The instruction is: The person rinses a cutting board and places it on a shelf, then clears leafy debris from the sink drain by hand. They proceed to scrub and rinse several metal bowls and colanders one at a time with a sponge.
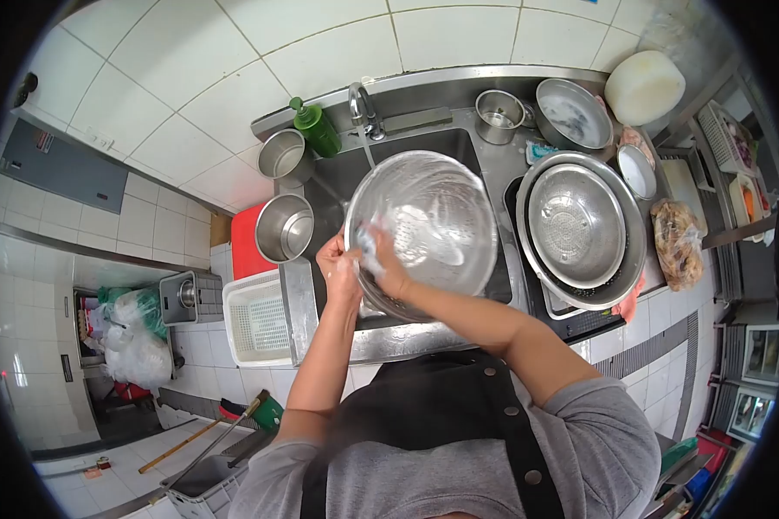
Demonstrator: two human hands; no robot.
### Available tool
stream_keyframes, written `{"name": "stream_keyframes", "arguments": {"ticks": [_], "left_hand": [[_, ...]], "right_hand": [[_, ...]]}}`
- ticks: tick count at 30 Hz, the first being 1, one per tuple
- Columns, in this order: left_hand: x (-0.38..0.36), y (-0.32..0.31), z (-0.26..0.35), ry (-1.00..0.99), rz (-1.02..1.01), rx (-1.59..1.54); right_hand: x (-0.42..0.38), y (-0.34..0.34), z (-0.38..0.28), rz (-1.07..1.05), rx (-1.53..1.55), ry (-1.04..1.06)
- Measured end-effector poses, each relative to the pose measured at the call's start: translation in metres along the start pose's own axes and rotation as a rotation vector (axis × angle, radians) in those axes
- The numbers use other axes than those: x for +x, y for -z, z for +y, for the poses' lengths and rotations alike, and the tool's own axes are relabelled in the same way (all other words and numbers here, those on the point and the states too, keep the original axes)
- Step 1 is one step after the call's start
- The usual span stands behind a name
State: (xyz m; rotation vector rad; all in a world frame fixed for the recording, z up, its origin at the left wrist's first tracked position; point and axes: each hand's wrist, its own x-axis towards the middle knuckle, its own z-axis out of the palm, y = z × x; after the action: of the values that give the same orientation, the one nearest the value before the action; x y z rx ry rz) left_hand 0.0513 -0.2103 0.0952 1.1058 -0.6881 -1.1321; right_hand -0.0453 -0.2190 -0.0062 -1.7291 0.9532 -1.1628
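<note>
A large metal colander [459, 203] with soapy streaks is tilted over the sink [441, 143]. My left hand [339, 270] is closed round its left rim. Inside that rim, my right hand [388, 266] presses something whitish and foamy against the metal; motion blur hides its exact shape. Water runs from the faucet [361, 108] behind the colander. To the faucet's left stands a green pump bottle [318, 131].
Two metal pots [284, 227] stand on the sink's left edge, above a white basket [260, 324]. At the right are stacked metal bowls [577, 227], a pot [498, 117], a soapy basin [574, 114] and a bagged item [677, 245].
</note>
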Motion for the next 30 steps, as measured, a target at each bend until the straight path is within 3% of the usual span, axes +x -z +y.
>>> {"name": "stream_keyframes", "arguments": {"ticks": [1, 2, 4, 6, 8, 9, 10, 13, 15, 17, 18, 20, 22, 23, 24, 25, 26, 27, 29, 30], "left_hand": [[0.007, 0.002, -0.004, -0.093, 0.022, 0.020], [0.020, 0.016, -0.009, -0.111, 0.045, 0.114], [0.046, 0.034, -0.012, -0.081, 0.096, 0.046], [0.059, 0.044, 0.003, 0.079, 0.149, -0.039], [0.054, 0.021, 0.035, 0.151, 0.132, -0.086], [0.055, 0.013, 0.044, 0.234, 0.105, -0.130], [0.063, 0.025, 0.042, 0.182, -0.017, -0.001], [0.051, -0.001, 0.067, 0.036, -0.024, -0.019], [0.064, 0.014, 0.047, -0.210, -0.300, 0.080], [0.057, 0.016, 0.042, -0.621, -0.383, 0.397], [0.061, 0.033, 0.017, -0.250, -0.216, 0.458], [0.038, 0.010, 0.005, -0.197, -0.014, 0.434], [0.022, 0.000, -0.014, -0.173, 0.071, 0.575], [0.018, -0.006, -0.026, -0.197, 0.114, 0.673], [0.009, -0.021, -0.031, -0.244, 0.166, 0.558], [0.006, -0.025, -0.035, -0.109, 0.121, 0.500], [0.011, -0.023, -0.050, -0.146, 0.108, 0.378], [0.014, -0.018, -0.063, -0.181, 0.098, 0.258], [0.010, -0.012, -0.051, -0.143, 0.080, 0.339], [0.005, -0.011, -0.044, -0.105, 0.079, 0.412]], "right_hand": [[-0.014, -0.014, 0.007, -0.069, 0.220, -0.101], [-0.023, -0.003, -0.008, -0.084, 0.222, -0.104], [-0.034, 0.051, -0.052, -0.505, 0.179, -0.186], [-0.029, 0.089, -0.038, -0.656, -0.207, -0.065], [-0.019, 0.126, -0.069, -0.650, -0.248, 0.027], [-0.010, 0.142, -0.094, -0.630, -0.220, 0.023], [-0.001, 0.158, -0.122, -0.609, -0.191, 0.017], [0.029, 0.203, -0.162, -0.434, -0.031, -0.010], [0.047, 0.225, -0.151, -0.320, 0.070, -0.037], [0.067, 0.233, -0.140, -0.167, 0.037, -0.052], [0.075, 0.228, -0.127, -0.016, -0.008, -0.026], [0.083, 0.203, -0.085, 0.299, -0.025, 0.071], [0.079, 0.175, -0.050, 0.457, -0.384, -0.089], [0.070, 0.149, -0.078, 0.368, -0.446, -0.307], [0.058, 0.123, -0.100, 0.326, -0.631, -0.154], [0.042, 0.086, -0.097, 0.254, -0.831, -0.052], [0.029, 0.063, -0.087, 0.171, -1.029, 0.050], [0.024, 0.061, -0.083, 0.096, -0.910, 0.074], [0.048, 0.092, -0.096, 0.111, -0.930, -0.069], [0.071, 0.116, -0.081, 0.211, -0.810, -0.105]]}}
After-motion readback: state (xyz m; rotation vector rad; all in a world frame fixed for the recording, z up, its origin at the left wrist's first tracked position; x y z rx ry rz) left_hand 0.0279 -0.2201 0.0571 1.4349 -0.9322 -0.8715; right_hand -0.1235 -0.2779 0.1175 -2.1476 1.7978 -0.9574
